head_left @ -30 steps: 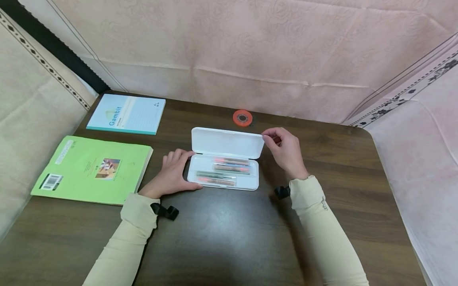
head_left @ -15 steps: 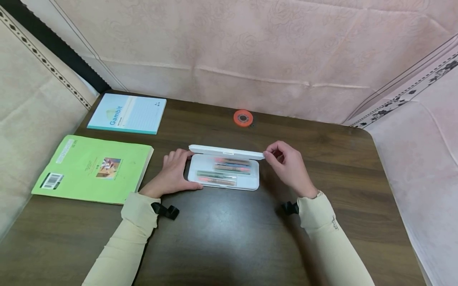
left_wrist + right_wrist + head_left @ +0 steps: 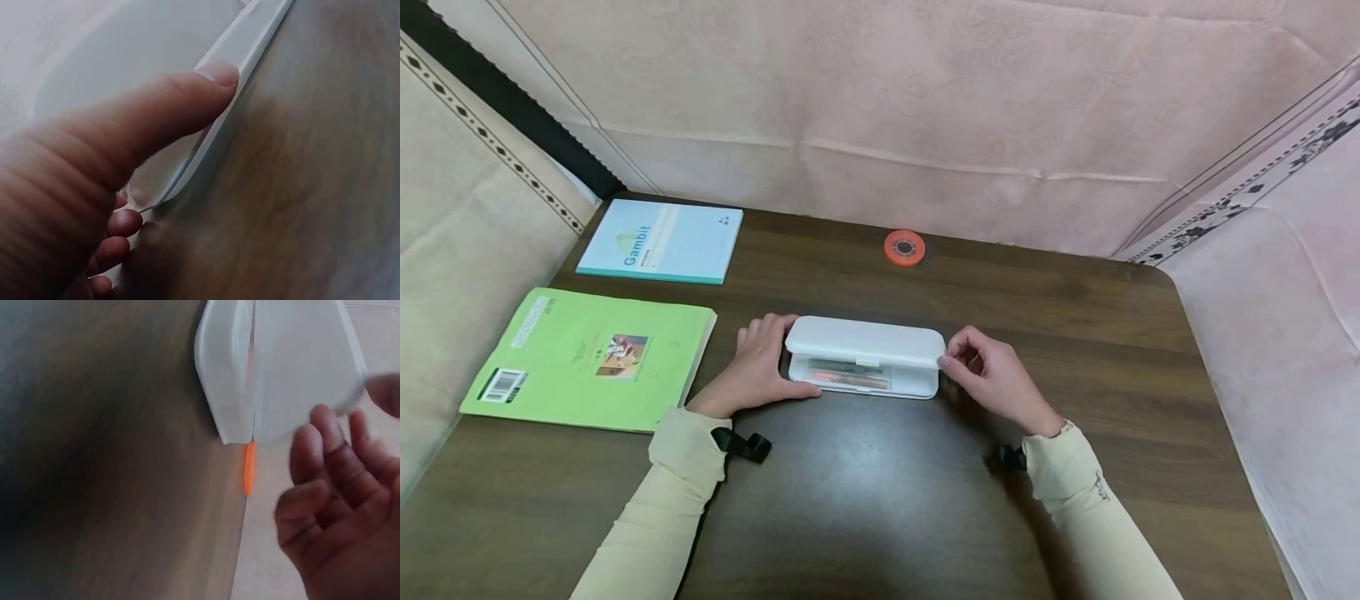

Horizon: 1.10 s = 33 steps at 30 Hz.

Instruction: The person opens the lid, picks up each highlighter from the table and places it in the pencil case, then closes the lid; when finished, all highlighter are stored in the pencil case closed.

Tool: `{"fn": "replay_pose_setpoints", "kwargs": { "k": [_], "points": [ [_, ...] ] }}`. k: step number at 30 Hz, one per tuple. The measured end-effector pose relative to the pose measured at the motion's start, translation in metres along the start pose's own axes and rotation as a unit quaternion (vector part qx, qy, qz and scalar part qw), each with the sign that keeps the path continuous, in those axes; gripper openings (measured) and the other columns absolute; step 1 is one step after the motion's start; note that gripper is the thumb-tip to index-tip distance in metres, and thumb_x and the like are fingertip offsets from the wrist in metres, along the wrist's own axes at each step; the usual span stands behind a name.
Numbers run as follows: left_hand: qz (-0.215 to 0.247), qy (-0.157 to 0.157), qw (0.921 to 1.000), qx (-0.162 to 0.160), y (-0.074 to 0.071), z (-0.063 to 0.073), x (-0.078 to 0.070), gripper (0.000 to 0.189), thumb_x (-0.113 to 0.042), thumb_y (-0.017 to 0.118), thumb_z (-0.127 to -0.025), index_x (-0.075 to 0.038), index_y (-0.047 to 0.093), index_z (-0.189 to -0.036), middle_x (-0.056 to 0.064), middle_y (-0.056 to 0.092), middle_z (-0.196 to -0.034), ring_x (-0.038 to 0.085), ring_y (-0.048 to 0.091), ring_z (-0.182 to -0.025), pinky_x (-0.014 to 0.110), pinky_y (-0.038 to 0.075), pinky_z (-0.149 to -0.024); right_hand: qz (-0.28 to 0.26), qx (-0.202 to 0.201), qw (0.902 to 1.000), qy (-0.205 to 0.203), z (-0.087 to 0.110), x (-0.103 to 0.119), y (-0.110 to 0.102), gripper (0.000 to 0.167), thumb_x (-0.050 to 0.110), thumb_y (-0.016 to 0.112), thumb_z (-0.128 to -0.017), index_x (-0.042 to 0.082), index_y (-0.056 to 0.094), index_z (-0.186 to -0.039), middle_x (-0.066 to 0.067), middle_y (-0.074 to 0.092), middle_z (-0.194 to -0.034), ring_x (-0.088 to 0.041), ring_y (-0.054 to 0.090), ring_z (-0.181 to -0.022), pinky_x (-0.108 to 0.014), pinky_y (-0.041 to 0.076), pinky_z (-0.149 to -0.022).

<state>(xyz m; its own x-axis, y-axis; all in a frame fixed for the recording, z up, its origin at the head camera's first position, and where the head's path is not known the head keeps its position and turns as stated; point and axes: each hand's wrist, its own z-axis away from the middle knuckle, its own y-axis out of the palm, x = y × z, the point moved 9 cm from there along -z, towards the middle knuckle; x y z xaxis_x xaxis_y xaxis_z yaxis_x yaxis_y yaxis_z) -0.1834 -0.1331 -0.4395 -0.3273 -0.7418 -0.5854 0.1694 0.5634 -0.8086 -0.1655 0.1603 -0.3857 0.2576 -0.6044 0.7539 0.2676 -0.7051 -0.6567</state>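
A white pencil case [image 3: 917,382] lies on the brown table, its hinged lid [image 3: 865,340] tilted partway down over the tray. Several pens [image 3: 850,375] show inside through the remaining gap. My left hand [image 3: 756,371] grips the case's left end, thumb along the front edge and fingers behind; in the left wrist view the thumb [image 3: 187,103] presses on the near rim. My right hand [image 3: 996,375] pinches the lid's right front corner between thumb and fingertips, and the right wrist view shows the lid [image 3: 306,369] standing at an angle above the tray.
A green book [image 3: 591,358] lies left of the left hand, its right edge close to the wrist. Behind it is a light blue notebook [image 3: 662,240]. An orange-red disc [image 3: 905,247] sits near the back edge, before a pale cloth wall [image 3: 880,108].
The lid has swung from standing raised at the back, forward and down over the pens. My right hand moved toward me with its corner; my left hand stayed on the case.
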Motion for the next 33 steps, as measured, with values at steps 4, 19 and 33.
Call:
{"fn": "replay_pose_setpoints", "kwargs": {
  "k": [4,19,33],
  "points": [
    [0.005,0.004,1.0000,0.006,0.000,0.000,0.000,0.111,-0.057,0.087,-0.061,-0.009,0.034,-0.145,0.014,0.046,-0.121,0.030,0.037,-0.105,0.042,0.022,-0.084,0.021,0.035,0.9991,-0.003,0.002,-0.004,0.010,0.021,0.025,0.073,-0.090,0.017,0.059,-0.104,-0.004,0.059,-0.095,-0.018,0.055,-0.082,-0.030,0.049,-0.071],
    [0.013,-0.014,0.9995,0.025,0.000,0.000,0.001,0.088,-0.054,0.074,-0.079,-0.013,0.036,-0.147,0.012,0.046,-0.124,0.028,0.037,-0.113,0.042,0.022,-0.088,0.105,0.067,0.9922,0.007,-0.002,-0.013,0.024,0.070,0.032,0.078,-0.085,0.013,0.046,-0.144,-0.006,0.046,-0.143,-0.021,0.056,-0.109,-0.039,0.052,-0.089],
    [0.012,-0.010,0.9997,0.021,-0.002,0.000,0.000,0.092,-0.052,0.080,-0.074,-0.012,0.037,-0.145,0.013,0.047,-0.120,0.029,0.038,-0.110,0.043,0.022,-0.087,0.145,0.066,0.9873,0.002,-0.001,-0.008,0.027,0.071,0.032,0.077,-0.085,0.010,0.045,-0.145,-0.008,0.044,-0.145,-0.023,0.057,-0.111,-0.041,0.051,-0.095]
  ]
}}
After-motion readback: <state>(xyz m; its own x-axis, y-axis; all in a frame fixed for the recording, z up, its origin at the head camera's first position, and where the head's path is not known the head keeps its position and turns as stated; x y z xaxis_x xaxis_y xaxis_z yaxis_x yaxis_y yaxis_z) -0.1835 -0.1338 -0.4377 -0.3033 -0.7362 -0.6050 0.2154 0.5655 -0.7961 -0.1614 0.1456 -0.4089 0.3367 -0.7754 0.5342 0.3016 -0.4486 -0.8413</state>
